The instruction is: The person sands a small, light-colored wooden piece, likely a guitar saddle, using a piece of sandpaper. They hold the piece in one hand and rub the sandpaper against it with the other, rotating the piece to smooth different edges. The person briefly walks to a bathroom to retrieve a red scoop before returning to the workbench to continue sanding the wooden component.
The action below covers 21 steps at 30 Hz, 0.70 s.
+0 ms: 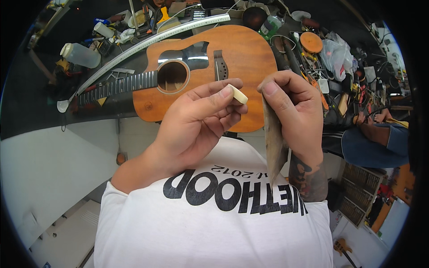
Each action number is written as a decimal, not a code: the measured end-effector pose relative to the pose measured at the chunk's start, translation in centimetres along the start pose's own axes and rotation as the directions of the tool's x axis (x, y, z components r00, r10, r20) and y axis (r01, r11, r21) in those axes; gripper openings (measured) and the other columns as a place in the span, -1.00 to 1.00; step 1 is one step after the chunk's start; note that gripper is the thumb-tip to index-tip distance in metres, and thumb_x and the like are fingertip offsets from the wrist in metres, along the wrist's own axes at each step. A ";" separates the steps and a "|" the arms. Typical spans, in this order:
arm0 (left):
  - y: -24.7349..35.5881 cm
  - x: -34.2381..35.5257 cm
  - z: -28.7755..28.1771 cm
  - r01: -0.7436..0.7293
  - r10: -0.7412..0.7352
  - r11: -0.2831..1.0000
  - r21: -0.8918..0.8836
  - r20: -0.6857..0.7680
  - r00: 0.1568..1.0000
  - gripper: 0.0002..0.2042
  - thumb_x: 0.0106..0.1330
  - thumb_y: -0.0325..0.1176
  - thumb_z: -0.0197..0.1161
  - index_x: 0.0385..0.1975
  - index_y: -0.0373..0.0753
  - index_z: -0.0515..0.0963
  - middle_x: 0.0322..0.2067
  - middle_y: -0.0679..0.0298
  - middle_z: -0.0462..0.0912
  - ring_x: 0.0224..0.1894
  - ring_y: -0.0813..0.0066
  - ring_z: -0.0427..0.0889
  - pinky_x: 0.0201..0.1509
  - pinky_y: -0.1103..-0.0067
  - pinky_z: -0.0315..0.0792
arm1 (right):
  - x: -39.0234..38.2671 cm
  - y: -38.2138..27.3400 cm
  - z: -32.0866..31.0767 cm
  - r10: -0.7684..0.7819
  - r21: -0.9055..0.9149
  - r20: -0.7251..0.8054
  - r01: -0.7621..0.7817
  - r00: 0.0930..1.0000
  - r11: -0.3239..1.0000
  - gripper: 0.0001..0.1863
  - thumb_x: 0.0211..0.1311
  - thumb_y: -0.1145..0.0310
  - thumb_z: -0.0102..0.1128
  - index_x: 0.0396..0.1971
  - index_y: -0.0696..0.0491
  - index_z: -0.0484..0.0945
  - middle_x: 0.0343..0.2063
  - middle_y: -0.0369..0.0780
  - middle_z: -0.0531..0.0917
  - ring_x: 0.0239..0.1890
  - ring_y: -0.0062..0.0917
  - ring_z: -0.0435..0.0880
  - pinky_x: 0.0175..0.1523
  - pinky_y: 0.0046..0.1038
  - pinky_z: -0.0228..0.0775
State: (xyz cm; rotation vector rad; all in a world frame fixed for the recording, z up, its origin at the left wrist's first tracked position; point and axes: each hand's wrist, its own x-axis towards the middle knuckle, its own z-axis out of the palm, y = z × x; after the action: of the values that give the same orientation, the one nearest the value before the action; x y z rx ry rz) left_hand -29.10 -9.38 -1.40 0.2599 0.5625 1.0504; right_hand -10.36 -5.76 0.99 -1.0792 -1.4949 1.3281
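Observation:
My left hand (196, 118) pinches a small cream-coloured block (238, 94) between thumb and fingers, with the other fingers curled loosely below it. Close by on the right, my right hand (295, 114) grips the upper end of a thin, worn greyish-brown sheet (275, 143), perhaps sandpaper, which hangs down in front of my shirt. The block and the sheet are apart. Beyond both hands an acoustic guitar (243, 53) lies face up on the bench, its neck pointing left. No strings show over its soundhole, and its dark bridge (220, 65) is bare.
A long metal ruler (147, 42) lies in an arc behind the guitar. A plastic jar (80, 55) stands at the left. Tools, a round wooden disc (311, 42) and a clear plastic bag (335, 53) crowd the right. Another person (375, 138) sits at far right.

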 end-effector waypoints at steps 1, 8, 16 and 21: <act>0.0 0.1 0.0 -0.004 0.004 1.000 -0.002 0.002 1.000 -0.70 0.39 -0.35 0.13 0.02 -0.39 0.43 -0.22 0.21 0.60 -0.13 0.48 0.59 -0.01 0.63 0.46 | -0.1 -0.1 0.1 -0.016 0.030 0.025 0.015 1.000 0.999 -0.81 0.27 0.36 0.23 -0.34 0.21 0.60 -0.51 -0.33 0.65 -0.44 -0.79 0.54 -0.30 -0.69 0.38; 0.0 0.3 0.1 -0.015 0.015 1.000 -0.005 -0.007 1.000 -0.74 0.40 -0.34 0.11 -0.03 -0.36 0.47 -0.25 0.23 0.62 -0.16 0.47 0.60 -0.06 0.63 0.47 | 0.1 -0.2 0.1 -0.065 0.054 0.062 0.062 0.996 0.997 -0.82 0.29 0.36 0.22 -0.32 0.19 0.63 -0.49 -0.32 0.66 -0.42 -0.78 0.55 -0.29 -0.70 0.39; 0.4 0.5 -0.1 -0.043 0.042 0.998 0.038 0.032 0.999 -0.78 0.40 -0.35 0.10 -0.08 -0.34 0.49 -0.29 0.21 0.63 -0.20 0.49 0.61 -0.07 0.61 0.47 | 0.6 -0.5 0.1 -0.117 -0.015 0.064 0.118 0.991 0.993 -0.80 0.28 0.34 0.22 -0.32 0.20 0.61 -0.46 -0.33 0.65 -0.39 -0.78 0.53 -0.26 -0.72 0.34; 0.2 0.4 -0.3 -0.068 0.065 0.995 0.068 0.049 0.997 -0.76 0.32 -0.41 0.23 -0.09 -0.38 0.50 -0.20 0.14 0.63 -0.15 0.39 0.61 -0.03 0.52 0.48 | 0.3 -1.3 0.7 -0.062 -0.016 0.126 0.064 0.990 0.998 -0.81 0.29 0.36 0.19 -0.32 0.20 0.58 -0.42 -0.34 0.61 -0.36 -0.79 0.48 -0.23 -0.73 0.27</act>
State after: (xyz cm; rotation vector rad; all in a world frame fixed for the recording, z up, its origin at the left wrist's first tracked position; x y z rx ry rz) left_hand -29.30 -8.97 -1.66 0.3652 0.5523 1.0874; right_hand -11.25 -5.73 2.28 -0.9676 -1.6242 1.3613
